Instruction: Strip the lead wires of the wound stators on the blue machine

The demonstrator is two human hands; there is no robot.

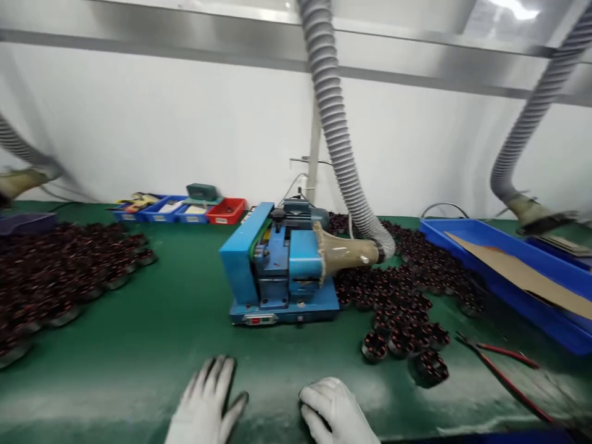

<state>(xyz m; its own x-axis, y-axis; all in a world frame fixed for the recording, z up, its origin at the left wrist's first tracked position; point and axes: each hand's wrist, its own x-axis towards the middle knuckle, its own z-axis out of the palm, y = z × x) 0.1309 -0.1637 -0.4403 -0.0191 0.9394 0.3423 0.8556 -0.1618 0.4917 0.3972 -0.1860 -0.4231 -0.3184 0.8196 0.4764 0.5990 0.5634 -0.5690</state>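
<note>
Both hands wear white gloves with dark fingertips. My left hand (206,401) lies flat on the green table (180,308), fingers stretched out and thumb apart, holding nothing. To its right, my right hand (335,410) rests on the table with its fingers curled in; whatever may be under them is hidden. Beyond both hands stands a blue belt grinding machine (272,271), apart from them. Several dark motor stators with copper windings sit right of the machine, the nearest single stator (429,368) lying tilted to the right of my right hand.
A large pile of stators (69,271) covers the left side. Pliers (504,376) with red handles lie at right, near a blue tray (439,231) holding cardboard. Small blue bins (164,209) and a red bin (226,211) stand behind. A grey hose (335,117) descends to the machine.
</note>
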